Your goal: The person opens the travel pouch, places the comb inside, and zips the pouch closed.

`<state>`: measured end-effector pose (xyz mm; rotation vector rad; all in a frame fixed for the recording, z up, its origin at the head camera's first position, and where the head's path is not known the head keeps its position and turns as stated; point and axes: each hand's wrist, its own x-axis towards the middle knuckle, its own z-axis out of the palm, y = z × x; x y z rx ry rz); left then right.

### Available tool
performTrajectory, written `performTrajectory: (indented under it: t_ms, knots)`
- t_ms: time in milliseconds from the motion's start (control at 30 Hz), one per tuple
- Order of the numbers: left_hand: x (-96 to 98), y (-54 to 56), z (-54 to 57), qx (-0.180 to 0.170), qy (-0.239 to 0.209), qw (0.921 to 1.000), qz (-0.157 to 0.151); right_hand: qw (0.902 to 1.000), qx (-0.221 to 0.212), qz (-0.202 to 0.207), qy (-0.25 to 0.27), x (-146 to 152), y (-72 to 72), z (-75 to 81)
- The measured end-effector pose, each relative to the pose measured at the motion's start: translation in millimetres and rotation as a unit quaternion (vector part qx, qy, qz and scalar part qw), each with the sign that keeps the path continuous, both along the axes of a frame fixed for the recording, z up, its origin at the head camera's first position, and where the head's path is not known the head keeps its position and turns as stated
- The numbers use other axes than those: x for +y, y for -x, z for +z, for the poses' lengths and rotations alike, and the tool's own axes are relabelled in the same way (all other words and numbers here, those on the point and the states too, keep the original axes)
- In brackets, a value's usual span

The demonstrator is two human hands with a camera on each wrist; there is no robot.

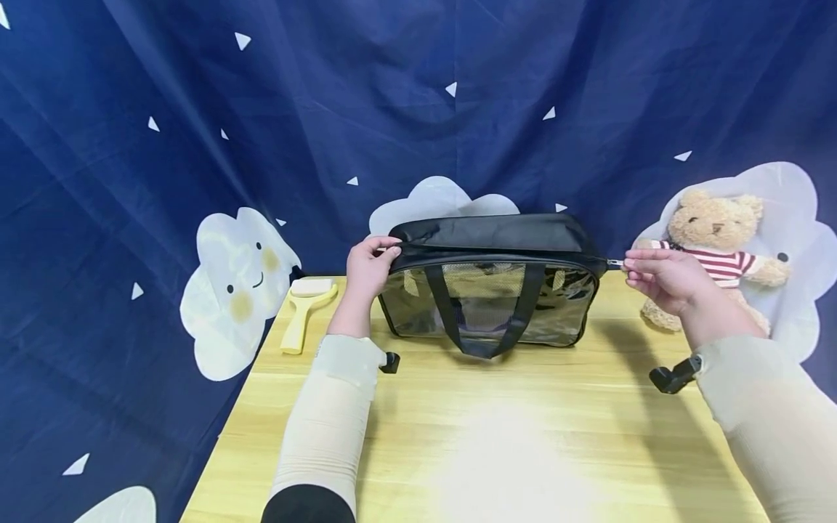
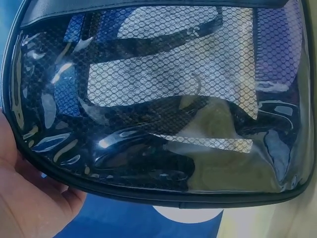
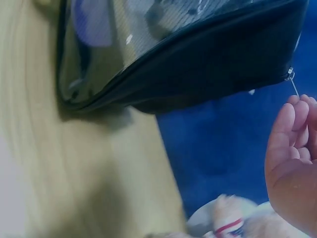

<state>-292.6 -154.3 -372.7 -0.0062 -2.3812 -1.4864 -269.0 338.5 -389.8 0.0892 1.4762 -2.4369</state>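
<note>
A black bag (image 1: 487, 301) with clear front panels and two-strap handles (image 1: 484, 349) stands upright on the table. My left hand (image 1: 368, 265) pinches its upper left corner between thumb and fingers; in the left wrist view that hand (image 2: 34, 198) lies at the bag's edge. At the opposite end, my right hand (image 1: 667, 280) pinches the metal zipper pull (image 1: 615, 264). The right wrist view shows the pull (image 3: 294, 84) stretched from the slider into the fingertips of the right hand (image 3: 294, 153). Through the clear panel appear mesh (image 2: 148, 79) and something purple (image 2: 280, 44).
A yellow-handled roller (image 1: 297, 327) with a white head lies at the table's left edge. Behind my right hand sits a teddy bear (image 1: 716, 225) in a striped top. A dark blue curtain (image 1: 405, 109) with cloud prints hangs behind the wooden table (image 1: 418, 436).
</note>
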Motion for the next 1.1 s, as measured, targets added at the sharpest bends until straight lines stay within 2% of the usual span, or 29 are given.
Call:
performTrajectory:
  t_ms: [267,467,633,867,1000,1100]
  knots:
    - [1.4,0.3,-0.9,-0.008,-0.011,0.9999,0.011,0.9991,-0.033,-0.001,0.027,7.6,-1.6,-39.7]
    - [1.7,-0.1,-3.0,-0.006,-0.012,0.9998,0.013,0.999,-0.042,-0.003,0.015,1.7,-6.0,-54.1]
    - [1.4,-0.6,-2.0,-0.006,-0.015,0.9997,0.016,0.998,-0.059,-0.006,-0.022,-7.2,-7.3,-54.1]
    - [3.7,4.8,-1.8,-0.008,-0.02,0.9997,0.012,0.9927,-0.053,-0.026,-0.105,-9.9,-8.6,-45.0]
    - [2.4,7.6,-4.4,0.001,-0.023,0.9997,0.009,0.9931,-0.047,-0.027,-0.104,-7.6,-9.6,-40.8]
    - [1.4,7.8,-7.6,0.009,-0.043,0.999,0.006,0.9944,-0.048,-0.027,-0.091,-6.3,-10.5,-38.5]
